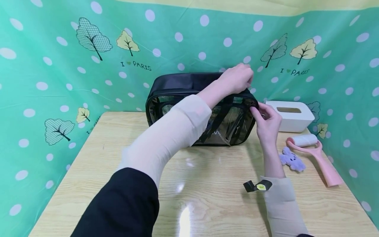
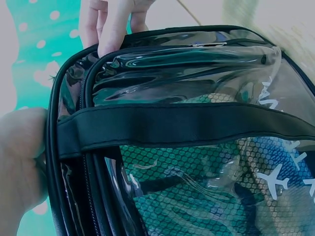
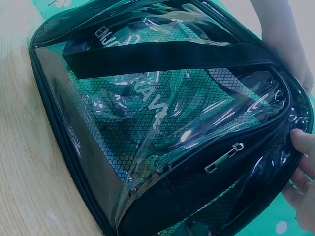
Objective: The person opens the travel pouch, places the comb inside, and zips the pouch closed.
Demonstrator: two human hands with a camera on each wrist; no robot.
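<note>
A see-through travel bag with black trim, black straps and white lettering stands upright at the back of the table. My left hand reaches across to the bag's top right, its fingers curled down over the top edge and partly hidden. In the left wrist view, that hand lies right against the black-piped edge. With thumb and fingers, my right hand pinches the bag's upper right corner. The right wrist view shows the right thumb on the clear side panel, near a metal zipper pull.
To the right of the bag stands a white tissue box. Nearer lie a lint roller with a pink handle and a small purple plush toy. Green dotted cloth hangs behind the wooden table.
</note>
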